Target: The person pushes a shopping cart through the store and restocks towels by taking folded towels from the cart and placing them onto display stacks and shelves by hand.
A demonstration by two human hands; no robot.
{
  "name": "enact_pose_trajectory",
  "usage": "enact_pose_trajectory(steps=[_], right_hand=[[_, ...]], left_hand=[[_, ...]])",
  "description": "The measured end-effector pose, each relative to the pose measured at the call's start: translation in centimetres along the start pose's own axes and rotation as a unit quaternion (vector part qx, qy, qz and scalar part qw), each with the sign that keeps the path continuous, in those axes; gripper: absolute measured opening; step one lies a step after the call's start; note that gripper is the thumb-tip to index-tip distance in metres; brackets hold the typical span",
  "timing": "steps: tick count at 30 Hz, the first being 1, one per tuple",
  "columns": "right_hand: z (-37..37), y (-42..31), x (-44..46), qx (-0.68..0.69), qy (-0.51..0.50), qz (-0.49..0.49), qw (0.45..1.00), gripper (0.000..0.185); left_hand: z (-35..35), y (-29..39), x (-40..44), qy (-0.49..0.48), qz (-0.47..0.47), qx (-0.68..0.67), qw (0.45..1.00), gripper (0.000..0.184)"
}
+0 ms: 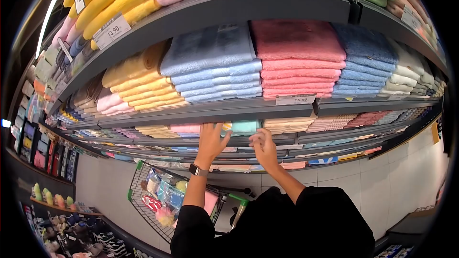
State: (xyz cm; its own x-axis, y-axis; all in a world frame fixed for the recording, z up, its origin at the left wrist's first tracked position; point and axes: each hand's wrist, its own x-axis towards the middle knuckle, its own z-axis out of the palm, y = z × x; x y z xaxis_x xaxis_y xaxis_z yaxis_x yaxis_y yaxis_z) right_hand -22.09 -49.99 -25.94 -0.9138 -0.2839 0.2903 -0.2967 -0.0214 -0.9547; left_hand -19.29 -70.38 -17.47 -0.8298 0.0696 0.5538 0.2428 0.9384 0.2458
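Note:
A stack of mint green towels [245,127] lies on the shelf below the priced row. My left hand [213,141] reaches to its left side, fingers stretched toward the shelf and thumb apart, with a small yellow-and-white label [228,126] beside the fingertips. A dark-banded watch [198,170] is on the left wrist. Close to the mint stack's right front corner is my right hand [263,147], its fingers loosely bent and nothing visible in them. Whether its fingertips touch the towel I cannot tell. Pink towels [185,128] lie left of my left hand, cream towels [283,126] to the right.
Overhead, a grey shelf [220,110] carries folded blue towels [210,50], coral towels [296,43] and a price tag [295,100]. A wire shopping cart [138,186] with bagged goods stands at my lower left on the tiled floor [354,177].

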Motion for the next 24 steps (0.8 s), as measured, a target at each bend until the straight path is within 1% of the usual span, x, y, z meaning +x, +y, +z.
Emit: enact_pose_trajectory(steps=[1, 2, 5, 8, 11, 14, 17, 18, 20, 21, 23, 24], right_hand=[[0.2, -0.6, 0.5, 0.013, 0.000, -0.003, 1.000, 0.041], [0.3, -1.0, 1.1, 0.025, 0.002, -0.005, 1.000, 0.039], [0.7, -1.3, 2.1, 0.046, 0.047, -0.041, 0.997, 0.038], [1.2, -0.8, 2.2, 0.075, 0.089, -0.046, 0.992, 0.035], [0.7, 0.6, 1.3, 0.072, 0.031, 0.002, 0.997, 0.028], [0.9, 0.3, 1.0, -0.037, -0.064, -0.045, 0.996, 0.020], [1.2, 0.4, 2.4, -0.101, -0.031, -0.023, 0.994, 0.018], [0.8, 1.6, 2.9, -0.040, -0.039, 0.031, 0.998, 0.020], [0.7, 2.6, 3.4, 0.009, 0.002, 0.040, 0.999, 0.021], [0.8, 2.7, 3.3, 0.033, 0.021, 0.047, 0.998, 0.022], [1.0, 2.6, 3.1, 0.027, 0.026, 0.049, 0.998, 0.025], [1.2, 2.8, 3.0, 0.032, 0.032, 0.043, 0.998, 0.025]], left_hand=[[0.6, -0.8, 0.2, -0.003, 0.019, 0.003, 1.000, 0.039], [1.3, -1.4, 0.0, 0.007, 0.016, 0.015, 1.000, 0.033], [2.2, -2.3, 0.1, -0.024, -0.006, 0.008, 1.000, 0.025], [2.9, -1.1, 0.7, -0.012, -0.015, 0.033, 0.999, 0.019], [4.1, -0.8, 0.7, 0.078, 0.039, 0.098, 0.991, 0.019], [3.9, -0.9, 0.2, 0.029, 0.018, 0.087, 0.996, 0.021], [2.3, -0.4, 0.5, -0.008, 0.002, 0.048, 0.999, 0.023], [2.2, -0.6, 0.6, -0.001, 0.009, 0.041, 0.999, 0.023], [2.4, -1.2, 0.6, 0.016, 0.019, 0.026, 0.999, 0.023], [2.9, -1.5, 0.4, 0.003, 0.008, 0.032, 0.999, 0.023], [4.4, -2.2, 0.2, -0.024, -0.014, 0.044, 0.999, 0.024], [4.6, -2.0, 0.4, -0.023, -0.010, 0.031, 0.999, 0.023]])
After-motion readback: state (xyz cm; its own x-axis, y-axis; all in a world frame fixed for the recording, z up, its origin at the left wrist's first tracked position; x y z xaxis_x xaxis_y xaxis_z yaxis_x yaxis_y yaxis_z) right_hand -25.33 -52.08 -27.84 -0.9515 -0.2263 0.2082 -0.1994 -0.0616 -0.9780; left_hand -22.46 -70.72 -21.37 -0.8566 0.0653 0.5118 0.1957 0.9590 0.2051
